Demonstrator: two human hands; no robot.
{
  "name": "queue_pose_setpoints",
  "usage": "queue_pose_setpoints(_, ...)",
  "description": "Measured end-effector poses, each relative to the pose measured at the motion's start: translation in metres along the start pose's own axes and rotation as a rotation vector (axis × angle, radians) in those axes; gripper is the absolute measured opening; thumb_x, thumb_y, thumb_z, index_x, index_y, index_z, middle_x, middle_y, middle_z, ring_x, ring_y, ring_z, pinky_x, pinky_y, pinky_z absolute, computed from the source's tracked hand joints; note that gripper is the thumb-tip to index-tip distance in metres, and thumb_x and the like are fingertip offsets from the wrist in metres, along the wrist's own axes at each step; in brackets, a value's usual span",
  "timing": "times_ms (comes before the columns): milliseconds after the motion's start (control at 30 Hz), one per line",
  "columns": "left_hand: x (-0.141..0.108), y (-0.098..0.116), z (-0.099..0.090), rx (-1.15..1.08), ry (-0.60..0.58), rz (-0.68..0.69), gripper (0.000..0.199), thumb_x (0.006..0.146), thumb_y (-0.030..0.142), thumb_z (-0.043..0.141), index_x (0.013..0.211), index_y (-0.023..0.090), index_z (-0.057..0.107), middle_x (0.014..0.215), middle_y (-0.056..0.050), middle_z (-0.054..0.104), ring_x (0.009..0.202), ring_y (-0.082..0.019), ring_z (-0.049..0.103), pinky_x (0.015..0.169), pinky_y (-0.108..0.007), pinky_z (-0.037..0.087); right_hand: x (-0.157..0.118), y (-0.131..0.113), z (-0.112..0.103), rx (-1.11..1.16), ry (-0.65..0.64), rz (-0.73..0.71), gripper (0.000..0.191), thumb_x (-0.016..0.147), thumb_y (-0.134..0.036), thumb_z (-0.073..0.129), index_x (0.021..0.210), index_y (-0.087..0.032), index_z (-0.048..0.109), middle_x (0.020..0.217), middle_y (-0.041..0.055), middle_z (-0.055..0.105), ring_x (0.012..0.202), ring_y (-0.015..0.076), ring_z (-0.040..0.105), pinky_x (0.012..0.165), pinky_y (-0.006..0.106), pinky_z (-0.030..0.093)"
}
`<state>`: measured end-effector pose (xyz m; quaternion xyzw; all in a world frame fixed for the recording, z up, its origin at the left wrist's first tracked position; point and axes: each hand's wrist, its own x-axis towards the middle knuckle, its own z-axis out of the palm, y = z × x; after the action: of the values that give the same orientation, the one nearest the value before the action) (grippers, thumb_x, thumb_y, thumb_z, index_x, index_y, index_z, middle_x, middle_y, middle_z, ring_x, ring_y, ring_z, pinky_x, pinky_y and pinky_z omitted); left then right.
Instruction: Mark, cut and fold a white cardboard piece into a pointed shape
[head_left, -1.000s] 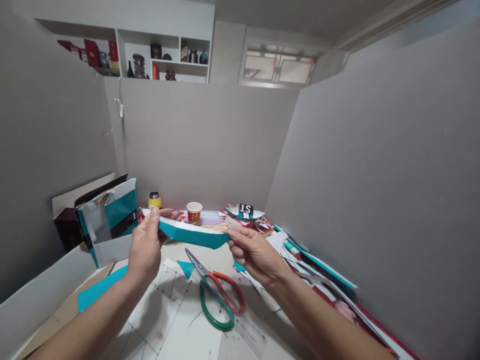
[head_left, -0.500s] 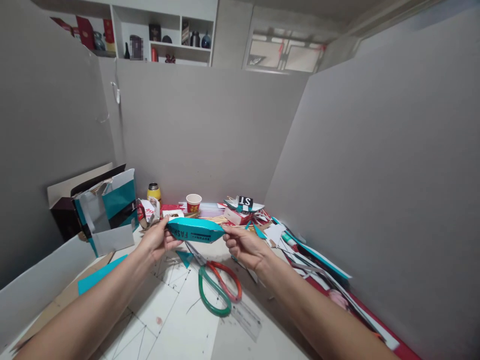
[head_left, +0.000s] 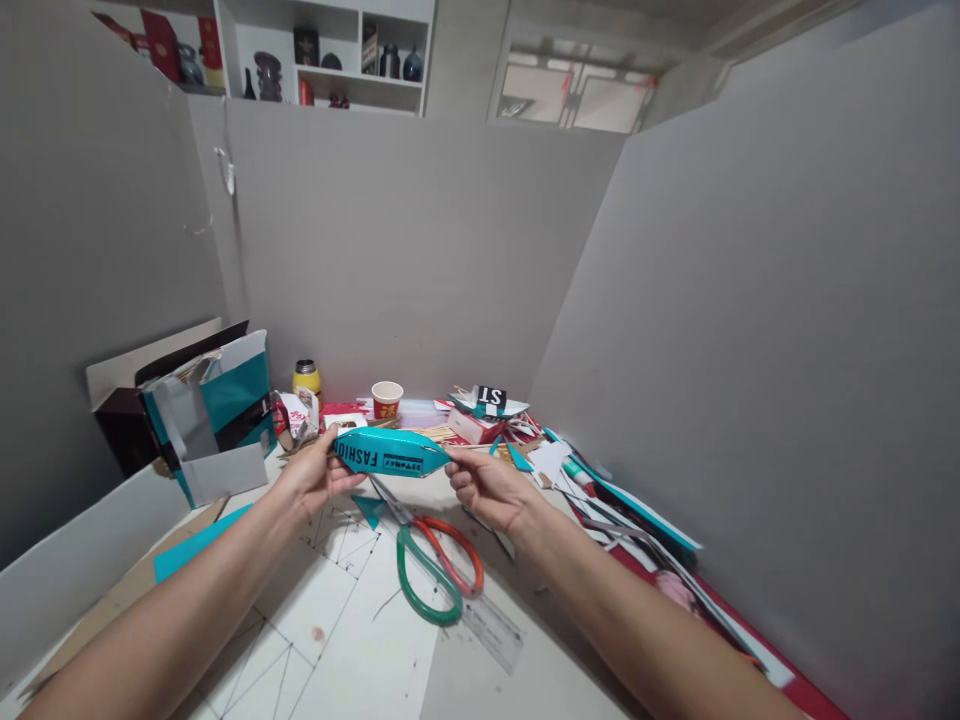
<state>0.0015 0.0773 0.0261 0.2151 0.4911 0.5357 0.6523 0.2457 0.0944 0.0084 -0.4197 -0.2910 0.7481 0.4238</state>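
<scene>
A teal folded cardboard piece (head_left: 397,452) with black lettering, pointed at its right end, is held level above the table between both hands. My left hand (head_left: 319,474) grips its left end, thumb on top and fingers beneath. Its right tip is pinched in the fingers of my right hand (head_left: 487,484). Below it lie scissors (head_left: 431,575) with one green and one orange handle, over a clear ruler (head_left: 491,632). A small teal scrap (head_left: 369,510) rests beside the blades. White paper (head_left: 300,620) with drawn lines is under my left forearm.
Teal and white cardboard boxes (head_left: 236,400) stand at the left. Along the back are a yellow bottle (head_left: 306,380), a paper cup (head_left: 387,400) and a red and white box (head_left: 474,427). Card strips and scraps (head_left: 637,520) line the right side. Grey partitions (head_left: 405,250) surround the table.
The teal piece has rolled slightly, so its lettered face shows more fully. Both hands keep their hold, and the view has shifted a little.
</scene>
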Motion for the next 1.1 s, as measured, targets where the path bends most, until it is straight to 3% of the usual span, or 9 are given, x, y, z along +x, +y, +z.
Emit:
queue_pose_setpoints(267, -0.007, 0.002, 0.002, 0.032, -0.023, 0.137, 0.033, 0.093, 0.034, 0.059, 0.122, 0.018, 0.057, 0.122, -0.009, 0.06, 0.1, -0.023, 0.063, 0.083, -0.044, 0.054, 0.001, 0.003, 0.001, -0.059, -0.021, -0.099, 0.027, 0.095, -0.029, 0.059, 0.118, -0.015, 0.059, 0.115, 0.0081, 0.062, 0.093, 0.0208, 0.065, 0.077, 0.039, 0.056)
queue_pose_setpoints(400, -0.012, -0.001, 0.004, 0.051, -0.044, 0.257, 0.032, 0.093, 0.035, 0.059, 0.119, 0.017, 0.058, 0.117, -0.009, 0.062, 0.095, -0.022, 0.064, 0.079, -0.042, 0.055, -0.003, 0.004, 0.005, -0.09, -0.041, -0.208, 0.019, 0.096, -0.028, 0.058, 0.108, -0.014, 0.061, 0.096, 0.0035, 0.065, 0.071, 0.0132, 0.063, 0.06, 0.027, 0.055)
queue_pose_setpoints(500, -0.017, -0.002, 0.006, 0.064, -0.061, 0.37, 0.031, 0.093, 0.04, 0.058, 0.109, 0.015, 0.062, 0.1, -0.006, 0.067, 0.08, -0.017, 0.066, 0.07, -0.036, 0.056, -0.008, 0.003, 0.01, -0.091, -0.064, -0.291, 0.013, 0.094, -0.026, 0.061, 0.095, -0.013, 0.062, 0.071, -0.0033, 0.061, 0.048, 0.0066, 0.054, 0.042, 0.017, 0.044)
queue_pose_setpoints(633, -0.022, -0.002, 0.01, 0.066, -0.117, 0.533, 0.045, 0.081, 0.058, 0.065, 0.092, 0.014, 0.068, 0.072, -0.002, 0.07, 0.064, -0.016, 0.066, 0.062, -0.029, 0.055, -0.014, 0.0, 0.016, -0.069, -0.085, -0.362, 0.017, 0.081, -0.028, 0.075, 0.083, -0.016, 0.063, 0.055, -0.0055, 0.059, 0.041, 0.0059, 0.052, 0.035, 0.013, 0.04)
queue_pose_setpoints(733, -0.026, -0.001, 0.011, 0.072, -0.151, 0.593, 0.046, 0.075, 0.06, 0.069, 0.088, 0.015, 0.069, 0.069, -0.002, 0.071, 0.067, -0.018, 0.068, 0.065, -0.029, 0.056, -0.015, 0.0, 0.017, -0.047, -0.097, -0.362, 0.021, 0.077, -0.03, 0.077, 0.078, -0.016, 0.062, 0.055, -0.0044, 0.061, 0.041, 0.0062, 0.053, 0.035, 0.013, 0.04)
queue_pose_setpoints(833, -0.03, 0.0, 0.011, 0.083, -0.171, 0.594, 0.047, 0.077, 0.06, 0.067, 0.085, 0.015, 0.068, 0.069, -0.003, 0.071, 0.067, -0.019, 0.069, 0.065, -0.03, 0.058, -0.011, 0.0, 0.014, -0.017, -0.124, -0.319, 0.016, 0.084, -0.027, 0.072, 0.081, -0.015, 0.062, 0.056, -0.0049, 0.059, 0.041, 0.0056, 0.052, 0.034, 0.012, 0.038)
queue_pose_setpoints(967, -0.04, 0.002, 0.014, 0.088, -0.246, 0.566, 0.047, 0.081, 0.06, 0.062, 0.087, 0.014, 0.068, 0.072, -0.006, 0.071, 0.069, -0.02, 0.069, 0.067, -0.034, 0.059, -0.002, 0.002, 0.005, 0.036, -0.16, -0.213, 0.015, 0.096, -0.026, 0.058, 0.09, -0.012, 0.061, 0.069, -0.0042, 0.058, 0.047, 0.0054, 0.051, 0.04, 0.015, 0.042)
queue_pose_setpoints(1100, -0.053, 0.007, 0.016, 0.108, -0.362, 0.55, 0.038, 0.082, 0.051, 0.067, 0.093, 0.015, 0.068, 0.081, -0.007, 0.072, 0.076, -0.02, 0.069, 0.077, -0.037, 0.059, 0.004, 0.001, -0.003, 0.073, -0.186, -0.119, 0.015, 0.097, -0.027, 0.058, 0.099, -0.013, 0.061, 0.081, -0.0008, 0.062, 0.056, 0.0079, 0.057, 0.047, 0.019, 0.049)
